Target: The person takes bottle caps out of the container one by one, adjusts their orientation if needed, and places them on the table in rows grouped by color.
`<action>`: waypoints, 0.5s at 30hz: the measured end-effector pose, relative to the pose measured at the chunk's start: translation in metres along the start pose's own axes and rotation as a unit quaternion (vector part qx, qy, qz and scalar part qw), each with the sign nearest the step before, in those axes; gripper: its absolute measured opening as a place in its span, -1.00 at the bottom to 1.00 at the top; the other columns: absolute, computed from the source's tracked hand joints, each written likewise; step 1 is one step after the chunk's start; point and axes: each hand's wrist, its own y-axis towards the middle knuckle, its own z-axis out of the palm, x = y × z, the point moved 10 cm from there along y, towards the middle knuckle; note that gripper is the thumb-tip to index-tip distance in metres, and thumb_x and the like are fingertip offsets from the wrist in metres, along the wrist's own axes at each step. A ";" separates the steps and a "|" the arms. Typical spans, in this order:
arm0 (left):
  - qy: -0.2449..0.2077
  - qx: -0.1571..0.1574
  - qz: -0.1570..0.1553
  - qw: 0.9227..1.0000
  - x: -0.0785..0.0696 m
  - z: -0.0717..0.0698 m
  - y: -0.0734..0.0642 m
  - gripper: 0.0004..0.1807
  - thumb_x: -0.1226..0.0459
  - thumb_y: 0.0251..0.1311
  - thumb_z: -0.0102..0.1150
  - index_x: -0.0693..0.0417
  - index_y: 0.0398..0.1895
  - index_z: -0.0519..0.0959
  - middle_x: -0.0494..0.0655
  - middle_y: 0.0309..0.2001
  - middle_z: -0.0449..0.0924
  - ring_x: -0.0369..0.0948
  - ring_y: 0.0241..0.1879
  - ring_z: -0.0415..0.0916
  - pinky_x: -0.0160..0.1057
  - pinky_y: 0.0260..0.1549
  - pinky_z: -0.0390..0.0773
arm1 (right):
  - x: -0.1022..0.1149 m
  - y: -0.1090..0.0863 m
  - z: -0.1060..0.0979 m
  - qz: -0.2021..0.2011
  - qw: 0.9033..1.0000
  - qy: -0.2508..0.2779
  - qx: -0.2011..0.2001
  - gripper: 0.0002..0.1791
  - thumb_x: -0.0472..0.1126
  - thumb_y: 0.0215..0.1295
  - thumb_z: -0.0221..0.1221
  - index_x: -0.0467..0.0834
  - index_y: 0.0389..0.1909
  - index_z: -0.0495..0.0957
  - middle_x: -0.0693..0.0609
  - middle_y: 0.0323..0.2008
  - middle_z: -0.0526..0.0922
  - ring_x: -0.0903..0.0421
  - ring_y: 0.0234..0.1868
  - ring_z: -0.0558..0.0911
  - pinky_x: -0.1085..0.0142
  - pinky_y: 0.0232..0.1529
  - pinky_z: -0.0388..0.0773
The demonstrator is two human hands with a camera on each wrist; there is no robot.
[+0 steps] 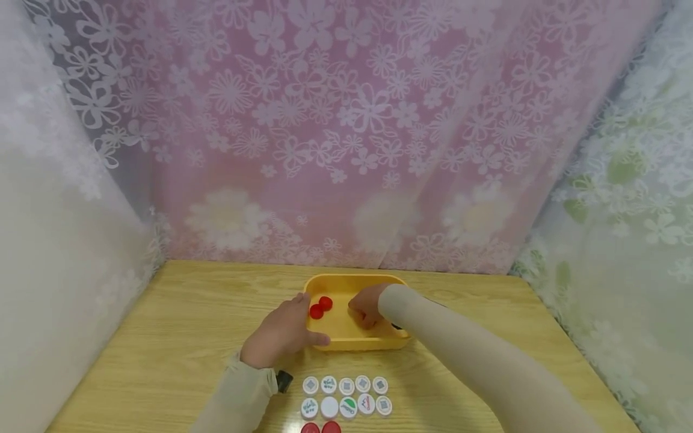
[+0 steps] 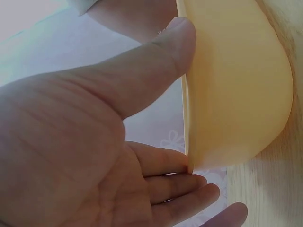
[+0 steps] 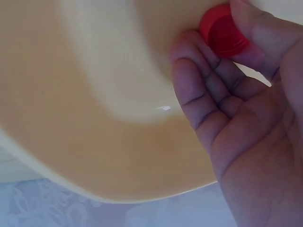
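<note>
A yellow plastic basin (image 1: pixel 354 344) stands on the table. My left hand (image 1: pixel 284 331) rests on its left end, fingers fairly straight along the side and thumb on the front rim. The left wrist view shows that thumb (image 2: pixel 177 45) across the edge of the basin. Inside the basin, my right hand (image 3: pixel 246 127) pinches a red bottle cap (image 3: pixel 225 30) between thumb and fingers. That cap is hidden by the hand in the head view. Two more red caps (image 1: pixel 325 303) lie at the left of the basin floor.
In front of the basin, several white bottle caps (image 1: pixel 329 408) form two rows on the wooden table (image 1: pixel 206 337). Two red caps (image 1: pixel 331 427) show at the bottom edge, partly cut off. Flowered curtains (image 1: pixel 346 150) hang behind and at both sides.
</note>
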 end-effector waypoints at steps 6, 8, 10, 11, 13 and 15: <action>-0.002 -0.002 0.002 1.000 -0.002 0.002 0.001 0.17 -0.13 0.04 0.54 0.29 0.57 0.18 0.24 0.54 0.22 0.20 0.46 0.27 0.19 0.37 0.32 | 0.006 0.016 -0.001 -0.009 0.999 -0.044 -0.014 -0.74 -0.18 0.32 0.36 0.05 -0.41 0.44 0.14 -0.54 0.42 0.15 -0.46 0.42 0.32 -0.31 0.41; -0.005 -0.005 0.002 1.000 -0.001 0.001 0.000 0.16 -0.13 0.04 0.54 0.29 0.57 0.19 0.23 0.53 0.23 0.19 0.46 0.27 0.18 0.38 0.32 | 0.006 0.023 -0.001 -0.011 0.998 -0.059 -0.020 -0.73 -0.16 0.31 0.38 0.07 -0.42 0.44 0.16 -0.54 0.44 0.15 -0.46 0.43 0.32 -0.33 0.42; -0.005 -0.007 0.006 1.000 -0.002 0.000 0.000 0.16 -0.12 0.04 0.55 0.30 0.56 0.20 0.24 0.53 0.24 0.20 0.46 0.28 0.18 0.37 0.32 | 0.007 0.026 -0.002 -0.009 0.997 -0.071 -0.022 -0.74 -0.16 0.31 0.37 0.06 -0.41 0.44 0.16 -0.54 0.45 0.15 -0.46 0.44 0.32 -0.33 0.43; -0.006 -0.009 0.008 1.000 -0.003 -0.001 -0.001 0.16 -0.12 0.04 0.55 0.31 0.56 0.20 0.25 0.53 0.24 0.20 0.46 0.28 0.18 0.37 0.32 | 0.007 0.026 -0.002 -0.009 0.997 -0.075 -0.024 -0.75 -0.16 0.32 0.37 0.06 -0.41 0.45 0.16 -0.54 0.45 0.15 -0.46 0.44 0.32 -0.33 0.43; -0.010 -0.011 0.010 1.000 -0.003 -0.002 -0.002 0.17 -0.12 0.04 0.55 0.32 0.56 0.19 0.26 0.53 0.23 0.20 0.46 0.27 0.17 0.38 0.31 | 0.008 0.028 -0.003 -0.007 0.996 -0.086 -0.026 -0.76 -0.17 0.33 0.36 0.06 -0.39 0.45 0.15 -0.54 0.45 0.15 -0.45 0.44 0.32 -0.32 0.45; -0.012 -0.012 0.009 1.000 -0.003 -0.002 -0.002 0.17 -0.12 0.04 0.55 0.33 0.56 0.19 0.26 0.53 0.23 0.19 0.47 0.27 0.16 0.38 0.31 | 0.009 0.031 -0.002 -0.008 0.995 -0.099 -0.027 -0.77 -0.19 0.34 0.34 0.08 -0.36 0.45 0.15 -0.53 0.45 0.14 -0.44 0.45 0.32 -0.31 0.46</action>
